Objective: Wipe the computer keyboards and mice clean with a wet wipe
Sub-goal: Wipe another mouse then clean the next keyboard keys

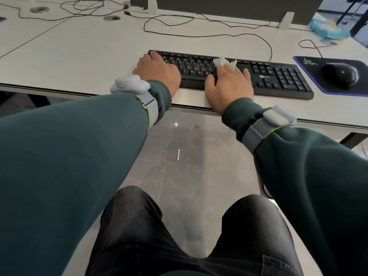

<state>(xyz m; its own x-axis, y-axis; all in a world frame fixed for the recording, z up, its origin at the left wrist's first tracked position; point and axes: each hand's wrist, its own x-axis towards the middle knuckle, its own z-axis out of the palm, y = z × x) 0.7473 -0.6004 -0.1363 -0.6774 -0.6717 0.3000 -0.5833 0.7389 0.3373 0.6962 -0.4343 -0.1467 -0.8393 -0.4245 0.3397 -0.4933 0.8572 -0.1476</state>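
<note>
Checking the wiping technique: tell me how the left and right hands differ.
The left hand grips the keyboard's left end, fingers curled over its far edge; the right hand lies flat mid-keyboard. The right hand presses a wipe on the keys; the left hand has none. Both rest on the keyboard.

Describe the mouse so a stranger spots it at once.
On the white desk, find the black keyboard near the front edge. Right of it lies a purple-edged mouse pad; the mouse is the only rounded, glossy black thing on it.
</note>
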